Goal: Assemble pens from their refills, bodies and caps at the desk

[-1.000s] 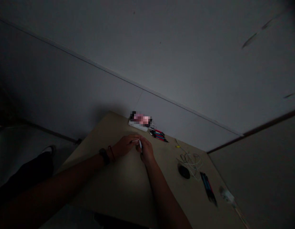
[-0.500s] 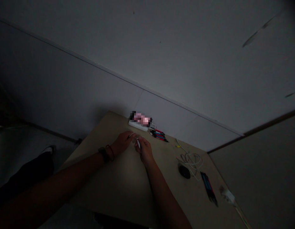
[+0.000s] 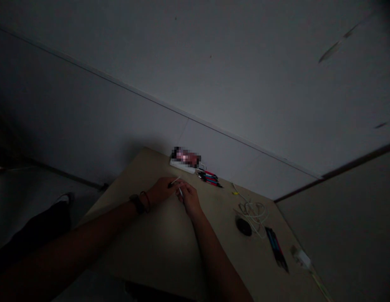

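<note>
The scene is very dim. Both hands meet over the far middle of a beige table [image 3: 157, 247]. My left hand [image 3: 161, 191] is closed in a pinch on a thin pale piece, and a dark watch and a cord band sit on its wrist. My right hand [image 3: 189, 199] is closed round a small white pen-like piece [image 3: 180, 191], its tip poking up between the fingers. The two hands touch at the fingertips. What exactly the thin pieces are I cannot make out.
A row of red, blue and black pens [image 3: 209, 177] lies by the wall beside a white box [image 3: 184, 165]. To the right are a coiled white cable [image 3: 253, 209], a dark round object [image 3: 243, 225], more pens [image 3: 276, 247] and a white plug [image 3: 300, 258]. A shoe [image 3: 64, 199] shows on the floor at left.
Both hands have shifted slightly left and away from me, staying together. The white piece in my right hand has tilted and moved with them.
</note>
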The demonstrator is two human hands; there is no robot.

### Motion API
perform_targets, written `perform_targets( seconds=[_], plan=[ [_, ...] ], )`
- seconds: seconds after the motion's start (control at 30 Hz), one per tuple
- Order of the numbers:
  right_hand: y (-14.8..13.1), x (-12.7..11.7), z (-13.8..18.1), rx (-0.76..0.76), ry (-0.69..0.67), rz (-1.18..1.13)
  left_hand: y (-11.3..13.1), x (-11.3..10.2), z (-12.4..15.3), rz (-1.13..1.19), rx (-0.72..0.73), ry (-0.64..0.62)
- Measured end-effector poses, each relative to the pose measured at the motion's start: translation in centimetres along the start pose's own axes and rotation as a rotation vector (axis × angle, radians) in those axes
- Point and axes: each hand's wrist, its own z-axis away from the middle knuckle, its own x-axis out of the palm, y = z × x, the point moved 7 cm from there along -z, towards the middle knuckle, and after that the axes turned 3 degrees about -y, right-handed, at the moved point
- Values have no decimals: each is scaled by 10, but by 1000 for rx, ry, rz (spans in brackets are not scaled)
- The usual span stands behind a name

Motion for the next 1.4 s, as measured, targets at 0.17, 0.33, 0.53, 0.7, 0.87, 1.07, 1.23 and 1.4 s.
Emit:
perform_targets(
  seconds=[0.17, 0.33, 0.53, 0.7, 0.87, 1.07, 1.23, 1.4],
  plan=[
    [0, 0, 0, -3, -3, -1, -3, 1, -1, 16, 14, -46],
    [-1, 0, 0, 5, -13, 0, 0, -2, -1, 37, 13, -45],
    [2, -1, 0, 26, -11, -23, 3, -6, -1, 65, -21, -19],
    [3, -2, 0, 26, -15, -48, -3, -7, -1, -10, -48, 3],
    [4, -2, -1, 32, -22, -32, -5, -7, -1, -85, -24, 15],
    [4, -1, -1, 19, -15, 12, -5, -11, 0, -199, -4, 97],
    [0, -1, -1, -5, -4, 56, -3, -12, 0, -201, 24, 91],
    [-4, 0, 0, -14, -9, 58, 1, -13, 0, -244, 33, 76]
  ],
)
